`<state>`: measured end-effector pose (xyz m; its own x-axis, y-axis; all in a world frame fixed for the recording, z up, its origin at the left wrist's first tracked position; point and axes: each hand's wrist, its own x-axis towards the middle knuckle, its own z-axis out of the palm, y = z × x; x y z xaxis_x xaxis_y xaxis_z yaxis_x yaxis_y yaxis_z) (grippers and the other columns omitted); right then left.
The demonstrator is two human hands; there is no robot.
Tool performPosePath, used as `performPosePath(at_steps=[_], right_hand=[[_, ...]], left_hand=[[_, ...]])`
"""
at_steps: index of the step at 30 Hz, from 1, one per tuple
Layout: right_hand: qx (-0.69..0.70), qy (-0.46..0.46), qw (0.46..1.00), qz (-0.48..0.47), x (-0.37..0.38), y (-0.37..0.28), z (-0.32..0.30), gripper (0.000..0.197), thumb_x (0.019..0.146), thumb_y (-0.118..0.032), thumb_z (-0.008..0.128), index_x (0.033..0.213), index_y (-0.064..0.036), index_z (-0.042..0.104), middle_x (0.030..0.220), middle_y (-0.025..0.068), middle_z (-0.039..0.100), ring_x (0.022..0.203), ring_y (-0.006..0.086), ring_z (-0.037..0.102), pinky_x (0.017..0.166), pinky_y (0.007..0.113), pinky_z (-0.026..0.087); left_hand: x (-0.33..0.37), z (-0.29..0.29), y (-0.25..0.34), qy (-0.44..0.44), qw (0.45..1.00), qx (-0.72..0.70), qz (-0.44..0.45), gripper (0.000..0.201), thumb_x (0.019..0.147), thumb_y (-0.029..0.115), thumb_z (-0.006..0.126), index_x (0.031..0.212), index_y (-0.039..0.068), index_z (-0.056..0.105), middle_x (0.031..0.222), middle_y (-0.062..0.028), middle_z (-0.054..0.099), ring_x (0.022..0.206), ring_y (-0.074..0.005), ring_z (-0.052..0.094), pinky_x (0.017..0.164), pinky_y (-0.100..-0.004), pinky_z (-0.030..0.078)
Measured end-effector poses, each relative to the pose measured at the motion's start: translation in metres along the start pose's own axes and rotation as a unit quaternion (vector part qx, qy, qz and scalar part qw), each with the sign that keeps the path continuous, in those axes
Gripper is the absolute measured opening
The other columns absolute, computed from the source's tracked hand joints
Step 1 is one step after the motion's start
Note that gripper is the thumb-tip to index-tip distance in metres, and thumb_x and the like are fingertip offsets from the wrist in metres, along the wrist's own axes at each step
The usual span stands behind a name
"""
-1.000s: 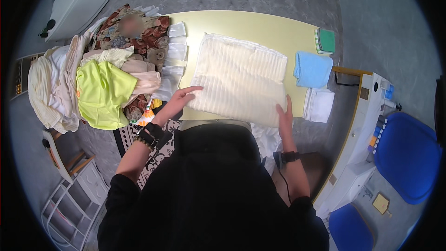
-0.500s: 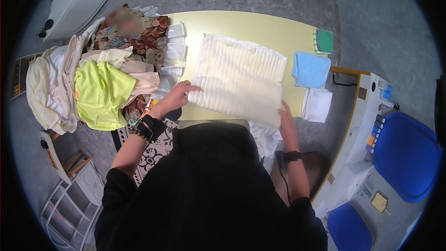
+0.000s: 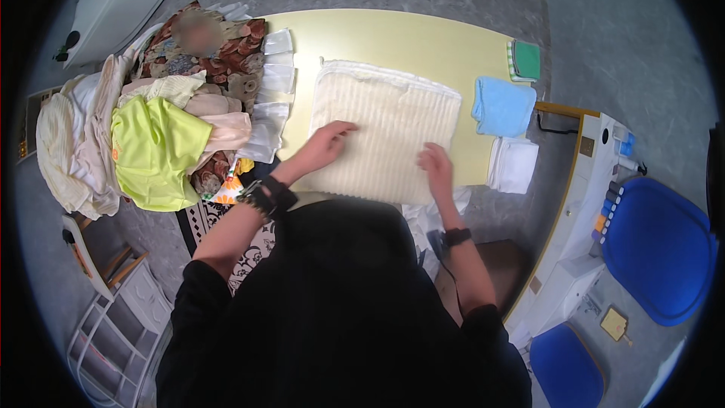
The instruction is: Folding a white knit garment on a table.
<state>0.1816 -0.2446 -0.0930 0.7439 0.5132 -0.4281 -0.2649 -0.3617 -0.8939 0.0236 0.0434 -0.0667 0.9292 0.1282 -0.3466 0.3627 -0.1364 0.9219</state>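
Note:
A cream ribbed cloth (image 3: 385, 117), like a towel with a white edge, lies spread nearly flat on the pale yellow table (image 3: 377, 34) in front of me. Over its left half is my left hand (image 3: 326, 146), fingers stretched toward the middle and gripping nothing. My right hand (image 3: 436, 166) is above the cloth's lower right part, somewhat blurred, its fingers apart and loosely bent. Whether either hand touches the fabric is hard to tell. The cloth's near edge reaches the table's front edge, close to my body.
Along the table's right end lie a folded green cloth (image 3: 526, 59), a folded blue towel (image 3: 504, 106) and folded white cloths (image 3: 513, 164). A heap of clothes, with a lime-green garment (image 3: 158, 151) on top, fills the left end. Blue stools (image 3: 657, 249) stand at right.
Both hands have let go of the cloth's near corners and moved inward over it. The cloth, raised and rippled at its near side before, now lies flatter.

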Motion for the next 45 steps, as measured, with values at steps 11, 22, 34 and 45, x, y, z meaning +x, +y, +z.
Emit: performPosePath(at_steps=[11,22,34,45], right_hand=[[0.159,0.061,0.983,0.074,0.062,0.03,-0.055,0.042,0.094,-0.009,0.052,0.135,-0.0013,0.045,0.116,0.0167,0.064,0.102,0.0209,0.065,0.085,0.028,0.052],[-0.027,0.109,0.993,0.025,0.053,0.048,-0.067,0.042,0.092,-0.024,0.062,0.126,-0.0005,0.052,0.108,0.0088,0.064,0.091,0.012,0.059,0.079,0.026,0.048],[0.067,-0.081,0.94,0.325,-0.047,0.05,-0.054,0.045,0.084,-0.027,0.072,0.117,0.0022,0.061,0.109,0.0081,0.066,0.097,0.0169,0.063,0.081,0.028,0.05],[0.25,0.016,0.938,0.24,-0.033,-0.061,-0.043,0.039,0.089,-0.016,0.064,0.124,-0.0016,0.053,0.115,0.0098,0.062,0.103,0.0223,0.063,0.086,0.036,0.053]], left_hand=[[0.065,0.018,-0.049,-0.015,0.879,-0.417,-0.231,0.036,0.102,0.013,0.041,0.137,0.009,0.047,0.112,-0.0126,0.067,0.098,-0.0188,0.068,0.082,-0.0296,0.056],[0.057,-0.014,-0.028,0.083,0.92,-0.341,-0.172,0.03,0.1,0.014,0.044,0.127,0.006,0.054,0.108,-0.01,0.068,0.094,-0.0157,0.067,0.081,-0.027,0.053],[0.109,0.013,-0.025,0.046,0.944,-0.273,-0.18,0.037,0.095,0.024,0.052,0.128,0.006,0.052,0.106,-0.0038,0.062,0.09,-0.0125,0.062,0.075,-0.0268,0.051],[0.074,-0.021,0.022,-0.152,0.967,0.171,0.112,0.058,0.089,0.034,0.066,0.132,0.0,0.049,0.127,-0.0188,0.052,0.118,-0.0314,0.05,0.1,-0.0409,0.043]])
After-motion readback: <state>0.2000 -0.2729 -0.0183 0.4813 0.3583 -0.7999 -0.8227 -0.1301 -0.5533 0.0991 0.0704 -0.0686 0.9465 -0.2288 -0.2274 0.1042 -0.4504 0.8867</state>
